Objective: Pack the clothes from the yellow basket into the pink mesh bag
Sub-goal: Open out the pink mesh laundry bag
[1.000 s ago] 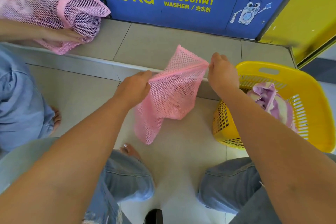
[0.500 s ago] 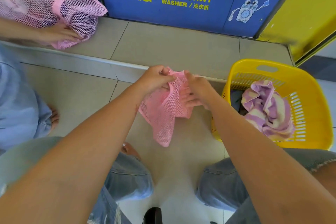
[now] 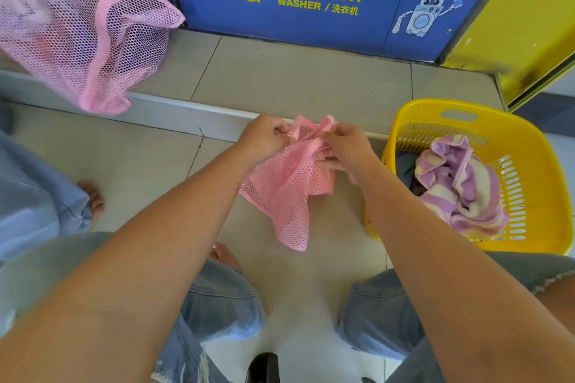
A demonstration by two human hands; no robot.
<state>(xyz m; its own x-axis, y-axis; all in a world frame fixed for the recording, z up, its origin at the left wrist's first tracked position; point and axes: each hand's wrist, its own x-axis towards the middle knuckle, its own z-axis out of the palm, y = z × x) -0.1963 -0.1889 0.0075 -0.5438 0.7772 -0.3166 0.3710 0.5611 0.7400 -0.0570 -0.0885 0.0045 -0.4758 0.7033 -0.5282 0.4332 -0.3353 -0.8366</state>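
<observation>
From the head camera, we see our left hand (image 3: pixel 264 137) and right hand (image 3: pixel 345 149) close together above the tiled floor (image 3: pixel 140 171), the fingers of both pinching the bunched top edge of the pink mesh bag (image 3: pixel 286 186), which hangs limp between them. Just to the right, the yellow basket (image 3: pixel 529 149) stands on the floor, holding a purple-and-cream striped cloth (image 3: pixel 460 186). A second, filled mesh bag (image 3: pixel 77 31) lies on the raised step at upper left.

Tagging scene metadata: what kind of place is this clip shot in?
Most likely a coin laundry. The blue panel reads "20 KG WASHER" and carries a cartoon washing machine; on the tiled floor stands a yellow basket of laundry, and both hands work a pink mesh bag.
</observation>
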